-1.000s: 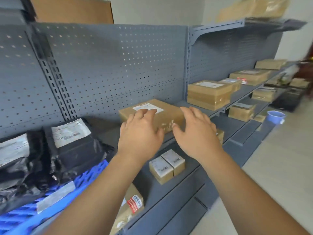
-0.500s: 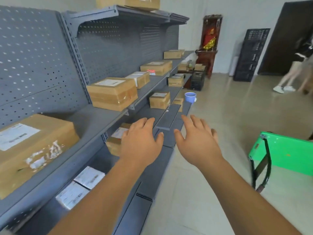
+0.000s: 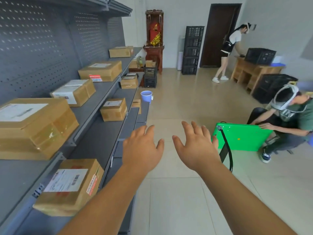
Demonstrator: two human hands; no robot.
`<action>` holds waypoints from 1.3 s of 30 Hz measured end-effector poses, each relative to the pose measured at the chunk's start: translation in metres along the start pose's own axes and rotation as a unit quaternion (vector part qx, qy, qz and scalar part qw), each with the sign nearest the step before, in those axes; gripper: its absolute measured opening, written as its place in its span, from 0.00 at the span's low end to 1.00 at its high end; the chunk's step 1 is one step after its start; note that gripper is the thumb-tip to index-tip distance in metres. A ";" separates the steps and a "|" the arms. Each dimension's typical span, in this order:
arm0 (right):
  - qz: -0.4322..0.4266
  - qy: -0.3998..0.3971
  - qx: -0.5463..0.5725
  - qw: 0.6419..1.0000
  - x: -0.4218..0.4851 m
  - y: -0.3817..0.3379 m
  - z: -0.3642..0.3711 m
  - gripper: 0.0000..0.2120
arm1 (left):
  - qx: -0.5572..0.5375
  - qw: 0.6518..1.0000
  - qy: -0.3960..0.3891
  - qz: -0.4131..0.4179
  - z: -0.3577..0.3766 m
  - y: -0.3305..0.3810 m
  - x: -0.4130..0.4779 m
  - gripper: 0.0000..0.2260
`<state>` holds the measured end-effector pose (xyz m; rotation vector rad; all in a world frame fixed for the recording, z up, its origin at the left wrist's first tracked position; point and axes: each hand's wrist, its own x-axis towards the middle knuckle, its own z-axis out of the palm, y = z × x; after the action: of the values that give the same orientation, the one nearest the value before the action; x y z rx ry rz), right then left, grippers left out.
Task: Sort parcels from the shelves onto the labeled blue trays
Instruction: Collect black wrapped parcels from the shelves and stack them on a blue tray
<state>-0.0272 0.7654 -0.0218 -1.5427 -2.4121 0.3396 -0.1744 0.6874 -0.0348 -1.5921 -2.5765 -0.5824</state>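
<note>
While both hands hang over the floor with fingers spread, I see my left hand and right hand holding nothing. The parcels sit on the grey shelves to my left, beside a blue cup.

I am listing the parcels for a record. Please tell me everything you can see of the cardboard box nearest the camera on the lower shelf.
The cardboard box is brown, rectangular and closed. A white shipping label with barcodes, its print too blurred to read, covers much of its top; a red and white sticker wraps over its right edge. It lies flat, slightly askew, on the grey metal shelf. No hand touches it; the left forearm crosses before its near corner.
</note>
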 end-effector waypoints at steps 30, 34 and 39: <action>-0.020 -0.023 0.013 0.999 0.473 0.085 0.034 0.32 | -0.004 0.999 -0.035 -0.023 0.159 0.073 0.445 0.23; -0.047 -0.034 0.021 0.998 0.540 0.071 0.051 0.32 | -0.011 0.999 -0.025 -0.046 0.172 0.057 0.505 0.25; -0.050 -0.034 0.015 0.998 0.634 0.052 0.077 0.32 | -0.024 0.998 -0.020 -0.055 0.199 0.029 0.600 0.25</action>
<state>-0.2647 1.3592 -0.0541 -1.4134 -2.5143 0.4127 -0.3995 1.2782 -0.0655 -1.4989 -2.7135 -0.6298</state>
